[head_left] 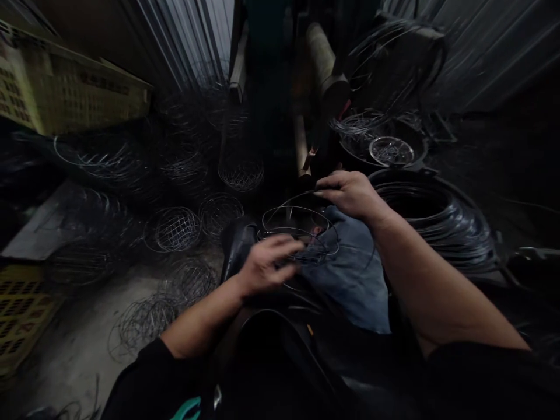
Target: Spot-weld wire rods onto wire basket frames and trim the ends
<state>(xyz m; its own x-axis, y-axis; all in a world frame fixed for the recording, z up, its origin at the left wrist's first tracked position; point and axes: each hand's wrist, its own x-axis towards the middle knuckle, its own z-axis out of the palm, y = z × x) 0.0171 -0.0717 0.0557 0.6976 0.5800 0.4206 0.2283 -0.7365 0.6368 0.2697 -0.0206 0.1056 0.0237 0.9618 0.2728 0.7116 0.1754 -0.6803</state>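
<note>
A round wire basket frame [300, 230] rests over my lap, above my blue-trousered knee [350, 274]. My right hand [350, 192] grips the far rim of the frame, fingers curled over the wire. At the near rim is my left hand [266, 265], fingers bent around the wire and slightly blurred by motion. Both forearms reach in from the bottom of the view.
Several finished wire baskets [172, 228] lie scattered on the concrete floor at left. A large coil of wire [437, 219] sits at right, behind it a tub with wire rings [389, 149]. Yellow plastic crates [65, 87] stand at far left. A dark machine post [324, 81] rises ahead.
</note>
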